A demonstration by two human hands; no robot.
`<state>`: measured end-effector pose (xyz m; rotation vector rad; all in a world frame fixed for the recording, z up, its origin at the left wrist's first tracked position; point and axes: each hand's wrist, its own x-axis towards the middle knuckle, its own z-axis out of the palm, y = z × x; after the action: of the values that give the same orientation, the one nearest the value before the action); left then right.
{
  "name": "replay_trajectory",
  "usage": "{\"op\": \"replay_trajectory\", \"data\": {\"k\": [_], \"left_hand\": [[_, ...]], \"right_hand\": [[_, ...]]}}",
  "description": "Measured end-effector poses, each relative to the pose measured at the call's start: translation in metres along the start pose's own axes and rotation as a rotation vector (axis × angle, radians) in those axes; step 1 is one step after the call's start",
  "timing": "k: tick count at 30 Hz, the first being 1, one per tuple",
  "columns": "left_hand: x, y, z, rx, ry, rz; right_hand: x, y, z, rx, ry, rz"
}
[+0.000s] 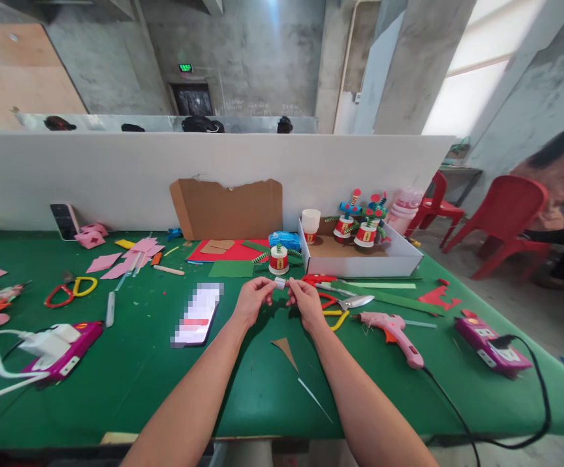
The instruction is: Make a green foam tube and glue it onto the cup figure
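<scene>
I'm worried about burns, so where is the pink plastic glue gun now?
In the head view, the pink glue gun lies on the green table, right of the right hand, between the red-and-yellow-handled scissors and the purple power strip.

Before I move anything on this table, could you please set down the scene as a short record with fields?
Left hand: the hand pinches a small white piece
Right hand: the hand has its fingertips close beside that piece; its grip is too small to make out
Beyond the hands: paper-cup figure with striped arms
White cardboard box: holds two decorated cup figures and a paper cup
Right of the hands: scissors, pink glue gun
Left of the hands: smartphone lying flat
Between the forearms: brown paper scrap
</scene>
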<state>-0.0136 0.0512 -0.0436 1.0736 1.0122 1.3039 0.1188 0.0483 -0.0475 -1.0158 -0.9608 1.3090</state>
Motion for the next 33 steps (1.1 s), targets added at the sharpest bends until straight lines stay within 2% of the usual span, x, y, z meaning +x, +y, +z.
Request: {"op": "replay_trajectory", "data": {"k": [3,6,12,15,25,33], "left_hand": [[-0.0008,-0.0012,0.0011,0.112,-0.021,0.037],[-0.0015,-0.0014,0.0020,0.124,-0.042,0.020],[-0.0005,-0.0037,0.0000,0.181,-0.023,0.029],[0.0004,-0.0055,-0.0012,0.163,-0.044,0.020],[-0.0006,-0.0038,0.0034,0.136,-0.113,-0.036],[-0.0014,-0.0054,0.0018,0.160,-0.086,-0.026]], "right_hand": [[-0.0005,0.0011,0.0012,-0.025,-0.016,0.010],[-0.0003,0.0015,0.0005,-0.096,-0.015,-0.039],[-0.0050,0.0022,0.0014,-0.492,-0.032,-0.293],[-0.0063,0.0024,0.0024,-0.603,-0.015,-0.376],[-0.0002,0.0075,-0.0005,-0.559,0.004,-0.287],[-0.0014,0.0087,0.0001,-0.602,0.008,-0.309]]}}
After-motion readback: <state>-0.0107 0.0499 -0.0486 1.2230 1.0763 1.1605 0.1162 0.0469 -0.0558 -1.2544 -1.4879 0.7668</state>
